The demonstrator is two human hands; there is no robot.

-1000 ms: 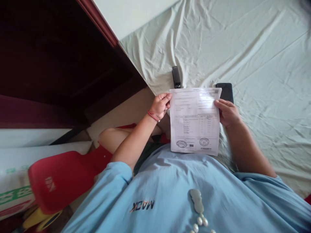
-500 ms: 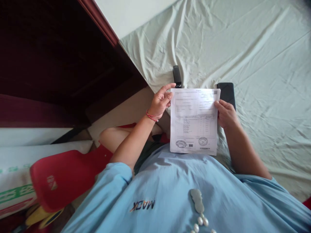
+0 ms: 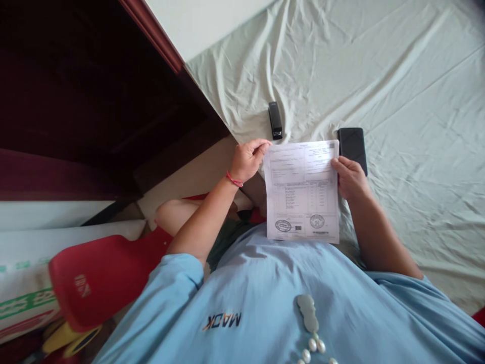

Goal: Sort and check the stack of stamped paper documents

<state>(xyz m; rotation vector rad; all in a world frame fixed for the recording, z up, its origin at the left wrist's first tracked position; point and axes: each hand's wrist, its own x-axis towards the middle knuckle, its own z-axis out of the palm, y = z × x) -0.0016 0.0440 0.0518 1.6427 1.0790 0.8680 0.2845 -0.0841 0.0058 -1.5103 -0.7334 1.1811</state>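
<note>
A stack of printed paper sheets (image 3: 302, 194), with tables of text and two round stamps near its lower edge, is held upright in front of my shirt. My left hand (image 3: 248, 159), a red string bracelet on its wrist, pinches the top left corner of the sheets. On the other side, my right hand (image 3: 350, 177) grips the right edge, thumb on the printed face. A black stapler (image 3: 275, 120) lies on the bed sheet just beyond the top left corner. Right behind my right hand lies a dark phone or flat case (image 3: 352, 146).
A wrinkled pale green sheet (image 3: 409, 111) covers the bed at the right. Dark wooden furniture (image 3: 94, 91) stands at the left. Lower left are a red plastic chair or stool (image 3: 106, 278), a white sack (image 3: 26, 278) and a yellow-handled object (image 3: 60, 338).
My left fingers have closed from a looser hold into a pinch at the corner. The top of the sheets has shifted slightly left, and the stapler shows in full.
</note>
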